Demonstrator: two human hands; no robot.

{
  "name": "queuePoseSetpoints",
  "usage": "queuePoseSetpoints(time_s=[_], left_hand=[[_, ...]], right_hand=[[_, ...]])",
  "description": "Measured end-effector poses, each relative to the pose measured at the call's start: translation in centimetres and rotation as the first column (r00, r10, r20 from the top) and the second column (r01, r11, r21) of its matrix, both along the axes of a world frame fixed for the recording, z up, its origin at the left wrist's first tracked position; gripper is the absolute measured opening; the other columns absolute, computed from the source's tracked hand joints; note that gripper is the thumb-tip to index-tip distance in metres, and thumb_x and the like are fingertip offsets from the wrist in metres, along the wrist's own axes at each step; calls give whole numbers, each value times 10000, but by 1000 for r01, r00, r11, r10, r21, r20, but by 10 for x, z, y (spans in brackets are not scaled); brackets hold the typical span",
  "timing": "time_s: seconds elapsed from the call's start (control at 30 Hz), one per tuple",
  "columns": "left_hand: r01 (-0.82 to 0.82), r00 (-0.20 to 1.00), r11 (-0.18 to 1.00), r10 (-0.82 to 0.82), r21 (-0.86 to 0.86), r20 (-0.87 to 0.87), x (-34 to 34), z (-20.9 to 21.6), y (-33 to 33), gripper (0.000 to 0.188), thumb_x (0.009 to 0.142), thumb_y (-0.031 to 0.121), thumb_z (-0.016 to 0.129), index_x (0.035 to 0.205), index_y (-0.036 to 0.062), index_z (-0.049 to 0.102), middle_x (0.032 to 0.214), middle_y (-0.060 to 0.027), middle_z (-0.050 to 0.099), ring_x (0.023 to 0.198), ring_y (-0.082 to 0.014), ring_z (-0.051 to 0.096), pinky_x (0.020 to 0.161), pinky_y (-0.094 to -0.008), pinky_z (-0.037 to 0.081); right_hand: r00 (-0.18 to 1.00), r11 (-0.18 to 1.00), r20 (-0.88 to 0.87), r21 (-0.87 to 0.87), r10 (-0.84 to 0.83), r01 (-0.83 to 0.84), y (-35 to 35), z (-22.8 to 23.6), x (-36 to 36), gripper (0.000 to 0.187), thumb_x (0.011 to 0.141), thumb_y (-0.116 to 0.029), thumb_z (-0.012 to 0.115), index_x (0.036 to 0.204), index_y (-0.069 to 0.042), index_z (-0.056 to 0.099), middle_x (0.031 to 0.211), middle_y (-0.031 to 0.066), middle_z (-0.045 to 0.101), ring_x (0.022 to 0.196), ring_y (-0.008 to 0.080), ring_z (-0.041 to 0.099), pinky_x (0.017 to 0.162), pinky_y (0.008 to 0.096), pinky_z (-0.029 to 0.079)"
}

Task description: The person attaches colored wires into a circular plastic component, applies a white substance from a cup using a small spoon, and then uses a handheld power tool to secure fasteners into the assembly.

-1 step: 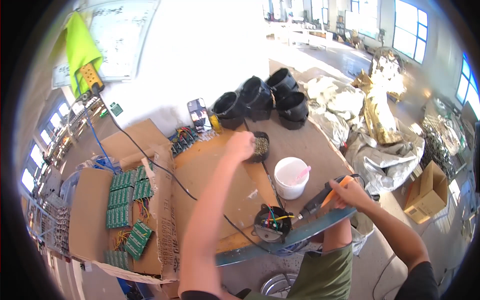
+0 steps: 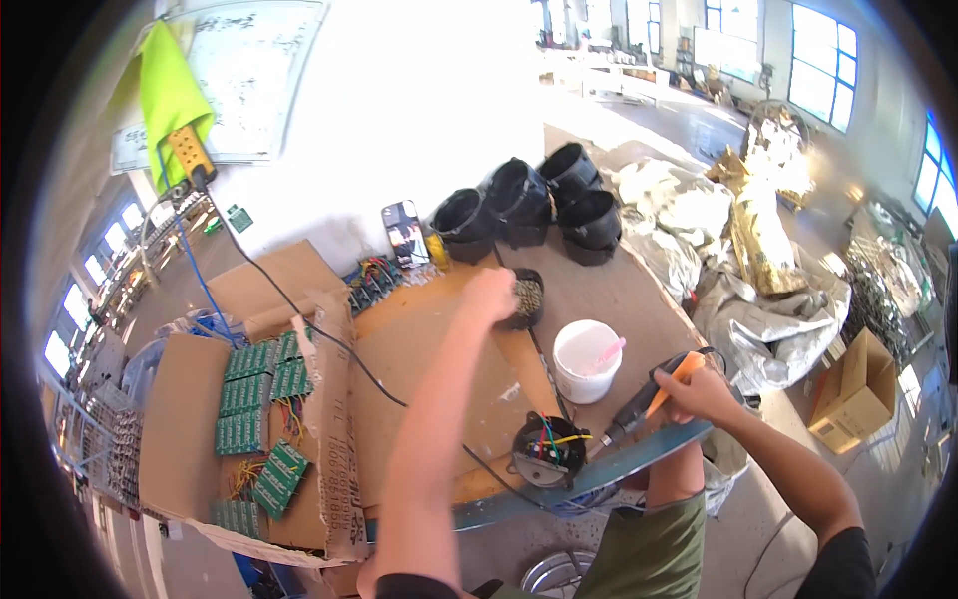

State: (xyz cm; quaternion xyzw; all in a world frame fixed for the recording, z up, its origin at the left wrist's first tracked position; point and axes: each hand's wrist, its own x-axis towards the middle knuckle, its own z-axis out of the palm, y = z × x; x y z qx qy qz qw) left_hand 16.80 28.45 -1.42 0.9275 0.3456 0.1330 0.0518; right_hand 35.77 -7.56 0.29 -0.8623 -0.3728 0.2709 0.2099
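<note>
Head view: our left hand (image 2: 489, 297) reaches far, curled at a black tub (image 2: 521, 321) of small parts (image 2: 529, 296); can't tell if fingers hold any. Elbow bent, our right hand (image 2: 704, 392) grips a black-and-orange power tool (image 2: 635, 411), tip beside a round black wired housing (image 2: 549, 467), near side.

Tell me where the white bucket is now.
In the head view, the bucket stands right of centre on the table, between the left hand and the power tool.

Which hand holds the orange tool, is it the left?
No, the right hand grips the orange tool; the left hand is at a black bowl.
</note>
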Motion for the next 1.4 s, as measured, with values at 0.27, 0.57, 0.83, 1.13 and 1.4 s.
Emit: queuePoseSetpoints(time_s=[0.27, 0.57, 0.83, 1.13, 1.4], left_hand=[[-110, 994, 993, 109, 48, 14, 41, 4, -21, 212, 750, 41, 676, 951, 28, 742, 979, -239, 704, 920, -403, 692, 820, -449, 570], [607, 382, 377, 635, -700, 672, -19, 1, -44, 112, 879, 95, 710, 961, 21, 693, 826, -62, 677, 673, -156, 616, 598, -285, 500], [913, 196, 44, 826, -406, 529, -143, 40, -169, 151, 989, 157, 583, 998, 8, 602, 869, -62, 558, 793, -170, 511, 717, -290, 472], [865, 317, -41, 818, -500, 480, -181, 25, -308, 224, 1018, 208, 549, 937, 6, 600, 745, -21, 527, 571, -62, 385, 473, -174, 307], [802, 352, -61, 852, -595, 387, -132, 23, -363, 169, 1014, 162, 559, 1038, 20, 649, 806, -15, 610, 497, -24, 337, 400, -167, 248]], right_hand=[[986, 986, -38, -15, -165, 165, 36, -10, 2, 632, 752, -543, 754, 855, 76, 682, 709, 164, 705, 601, 243, 713, 540, 318, 566], [640, 249, -766, 609, -61, 753, -41, -12, -7, 332, 930, -384, 637, 1067, -83, 617, 822, -14, 555, 746, 83, 542, 663, 241, 448], [355, 43, -638, 520, 683, 853, -48, 40, -74, 428, 1024, -258, 520, 1406, -97, 414, 1001, 47, 522, 768, 109, 514, 674, 246, 466], [887, -232, -243, 907, 394, 352, -52, 97, -145, 872, 805, -381, 772, 1448, -12, 313, 1021, 132, 595, 705, 130, 572, 646, 248, 465], [627, -62, -508, 746, 591, 663, -72, 87, -160, 475, 883, -296, 689, 1210, -103, 402, 896, 44, 476, 677, 132, 514, 655, 304, 443]])
